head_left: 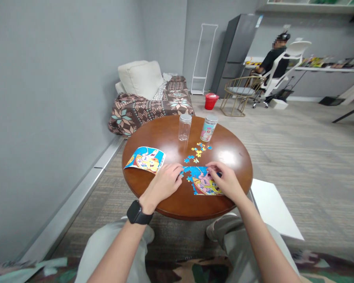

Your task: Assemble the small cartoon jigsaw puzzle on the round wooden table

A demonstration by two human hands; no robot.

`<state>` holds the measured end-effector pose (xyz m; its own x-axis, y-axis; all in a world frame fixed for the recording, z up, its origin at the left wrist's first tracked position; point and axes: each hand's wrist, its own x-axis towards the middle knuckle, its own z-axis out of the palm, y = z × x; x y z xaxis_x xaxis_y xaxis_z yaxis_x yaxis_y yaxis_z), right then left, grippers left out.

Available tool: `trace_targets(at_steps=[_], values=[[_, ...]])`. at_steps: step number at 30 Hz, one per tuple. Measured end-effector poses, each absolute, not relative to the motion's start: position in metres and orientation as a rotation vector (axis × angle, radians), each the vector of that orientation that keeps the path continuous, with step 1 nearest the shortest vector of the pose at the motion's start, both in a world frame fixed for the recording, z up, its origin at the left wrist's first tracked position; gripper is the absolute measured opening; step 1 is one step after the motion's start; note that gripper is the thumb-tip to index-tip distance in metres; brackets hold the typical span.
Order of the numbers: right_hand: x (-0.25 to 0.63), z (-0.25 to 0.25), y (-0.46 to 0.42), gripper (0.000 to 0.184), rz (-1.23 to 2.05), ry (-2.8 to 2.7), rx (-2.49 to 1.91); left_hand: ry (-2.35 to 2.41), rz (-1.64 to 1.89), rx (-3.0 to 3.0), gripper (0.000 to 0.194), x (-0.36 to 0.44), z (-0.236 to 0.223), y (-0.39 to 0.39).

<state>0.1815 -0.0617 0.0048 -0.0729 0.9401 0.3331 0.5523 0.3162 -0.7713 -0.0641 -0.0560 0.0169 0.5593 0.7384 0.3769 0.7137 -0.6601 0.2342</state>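
On a round wooden table [171,137], a partly assembled jigsaw puzzle [202,181] with bright blue and cartoon areas lies near the front edge. My left hand [162,182] rests at its left side, fingertips at the puzzle's edge. My right hand [225,181] covers its right side, with fingers pinched at the upper edge; anything between them is hidden. Loose puzzle pieces [198,150] are scattered just beyond it. To the left lies a curled picture sheet [145,159]. A transparent plastic jar [185,127] and a printed jar [209,128] stand at the far side.
A black watch [139,212] sits on my left wrist. A grey wall [53,118] runs along the left. Beyond the table are a patterned sofa [156,102], a red bucket [211,101] and a gold chair [240,94]. A seated person [274,59] is farther back, and a white box [271,206] stands right.
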Motion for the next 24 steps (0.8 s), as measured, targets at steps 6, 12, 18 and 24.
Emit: trace_targets(at_steps=[6,12,18,24], values=[[0.1835,0.0042,-0.0586,0.014,0.402,-1.707,-1.344,1.269,0.713,2.733,0.019,-0.0642,0.0158,-0.0558],[0.1857,0.0004,-0.0567,0.013,0.407,-1.675,-1.354,1.272,0.728,2.721,0.024,-0.0645,0.0145,-0.0553],[0.1843,0.0028,-0.0588,0.013,0.416,-1.696,-1.344,1.284,0.725,2.702,0.022,-0.0642,0.0175,-0.0563],[0.1838,0.0030,-0.0590,0.013,0.411,-1.708,-1.347,1.311,0.716,2.681,0.015,-0.0630,0.0231,-0.0585]])
